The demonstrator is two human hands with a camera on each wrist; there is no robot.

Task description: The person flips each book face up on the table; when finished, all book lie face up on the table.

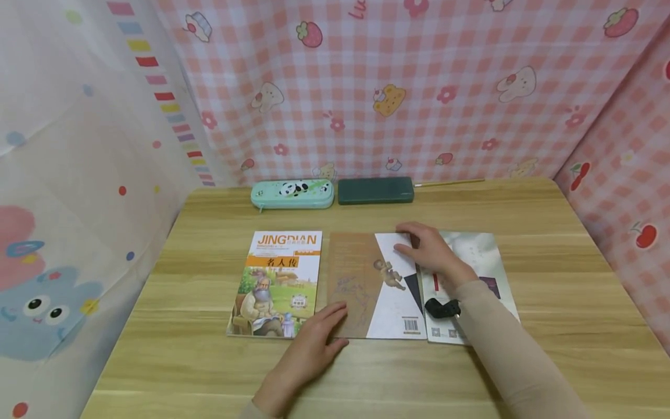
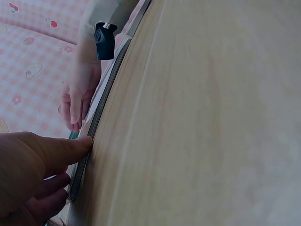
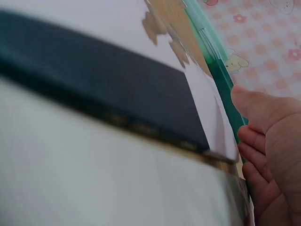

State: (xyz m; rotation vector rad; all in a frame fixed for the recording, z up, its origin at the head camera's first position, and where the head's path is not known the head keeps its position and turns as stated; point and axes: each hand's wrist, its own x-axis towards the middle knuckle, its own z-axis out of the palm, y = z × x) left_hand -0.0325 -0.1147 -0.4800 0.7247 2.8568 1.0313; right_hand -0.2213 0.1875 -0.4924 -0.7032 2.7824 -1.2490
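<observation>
Three books lie side by side. The middle book (image 1: 353,291) has a brown and white cover with a small winged figure and a barcode. At its lower left corner is my left hand (image 1: 310,347), thumb by the bottom edge and fingertips over the left side. In the left wrist view the thumb (image 2: 70,148) meets the book's edge. My right hand (image 1: 433,254) is at the upper right corner, fingers extended. To the left lies the "JINGDIAN" book (image 1: 282,291); the pale green-white book (image 1: 478,250) on the right is partly hidden under my right forearm.
Behind the books stand a mint panda pencil case (image 1: 293,195) and a dark green case (image 1: 375,191). A thin pencil-like stick (image 1: 450,183) lies right of them. A black device (image 1: 441,308) sits at my right wrist. Patterned cloth (image 1: 335,75) borders the wooden table (image 1: 173,302).
</observation>
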